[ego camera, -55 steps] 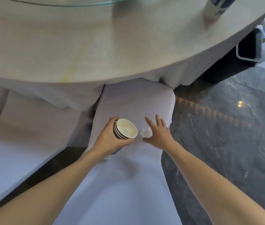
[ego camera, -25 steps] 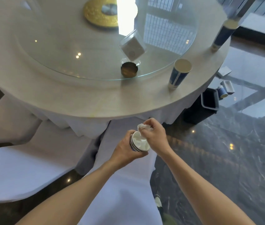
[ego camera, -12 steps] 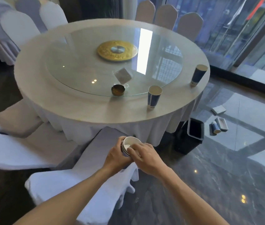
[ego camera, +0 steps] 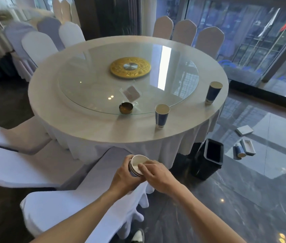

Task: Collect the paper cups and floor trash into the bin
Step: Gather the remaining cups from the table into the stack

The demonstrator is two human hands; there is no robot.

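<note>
My left hand (ego camera: 123, 178) grips a stack of nested blue-and-white paper cups (ego camera: 137, 164) over a white-covered chair. My right hand (ego camera: 158, 175) rests on the stack's rim with its fingers reaching into the top cup, where something white lies. Two blue paper cups stand on the round table, one near the front edge (ego camera: 161, 116) and one at the right edge (ego camera: 213, 92). A black bin (ego camera: 207, 161) stands open on the floor right of the table. Beyond it on the floor lie a fallen cup (ego camera: 239, 150) and two flat white boxes (ego camera: 248, 146) (ego camera: 244, 130).
The round table (ego camera: 89, 127) carries a glass turntable (ego camera: 94, 88) with a gold centre, a brass ashtray (ego camera: 125, 108) and a clear card stand (ego camera: 131, 93). White-covered chairs (ego camera: 7, 165) ring the table. Dark glossy floor (ego camera: 235, 199) lies to the right, before glass walls.
My right hand picked a white crumpled scrap off the chair seat and pushed it into the top cup. My view rose from the chair to the whole table and floor.
</note>
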